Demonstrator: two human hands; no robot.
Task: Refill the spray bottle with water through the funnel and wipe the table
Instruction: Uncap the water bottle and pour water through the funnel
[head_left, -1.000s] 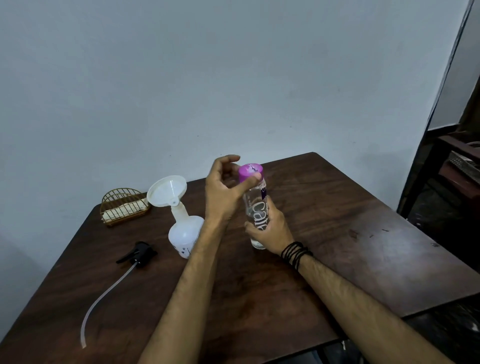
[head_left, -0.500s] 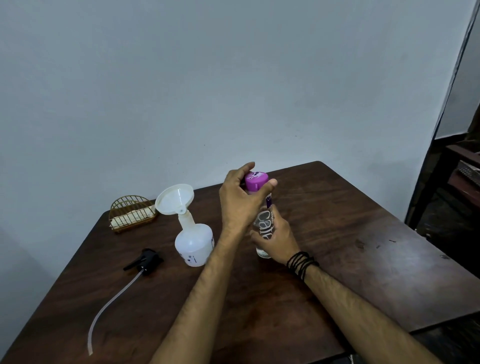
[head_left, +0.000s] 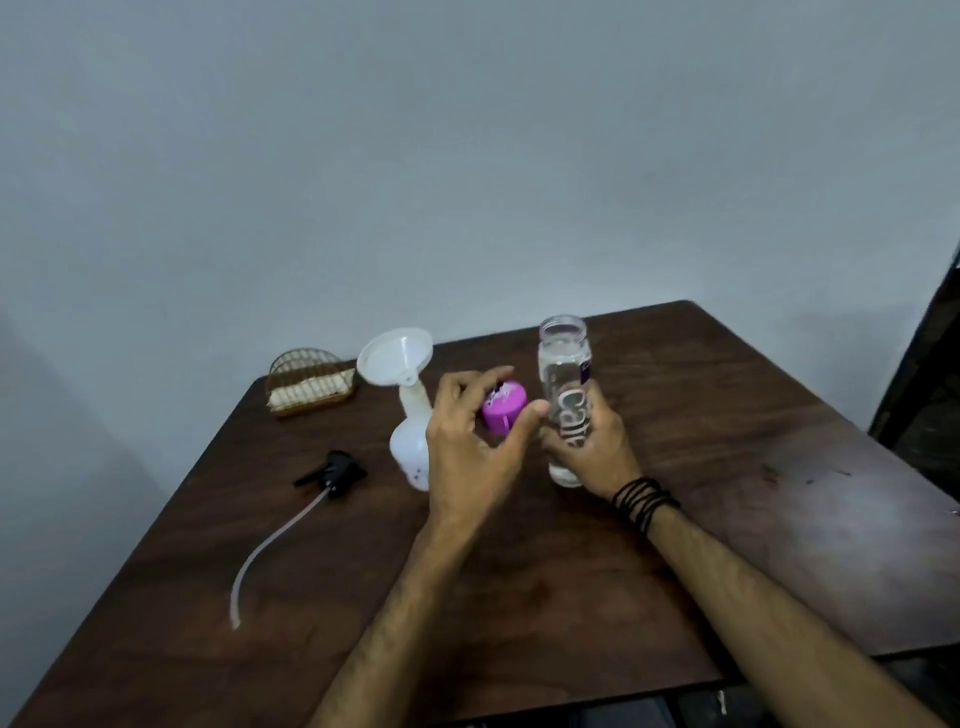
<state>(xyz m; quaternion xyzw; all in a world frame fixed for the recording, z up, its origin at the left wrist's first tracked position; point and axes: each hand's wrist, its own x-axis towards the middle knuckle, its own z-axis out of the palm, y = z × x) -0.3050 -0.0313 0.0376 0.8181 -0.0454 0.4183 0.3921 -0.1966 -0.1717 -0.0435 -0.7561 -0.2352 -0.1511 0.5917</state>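
Observation:
A clear water bottle (head_left: 563, 364) stands upright on the dark wooden table (head_left: 727, 493), its mouth uncovered. My right hand (head_left: 592, 447) grips its lower half. My left hand (head_left: 467, 447) holds the pink cap (head_left: 503, 406) just left of the bottle, below its mouth. Behind my left hand stands the white spray bottle (head_left: 410, 441) with a white funnel (head_left: 394, 356) seated in its neck. The black spray head (head_left: 335, 470) with its long clear tube (head_left: 265, 551) lies on the table to the left.
A small gold wire basket (head_left: 309, 382) with a pale cloth or sponge inside sits at the table's back left corner by the wall. Dark furniture stands to the right beyond the table edge.
The pink cap has come off the water bottle; my left hand has carried it down and to the left. My right hand still holds the bottle upright.

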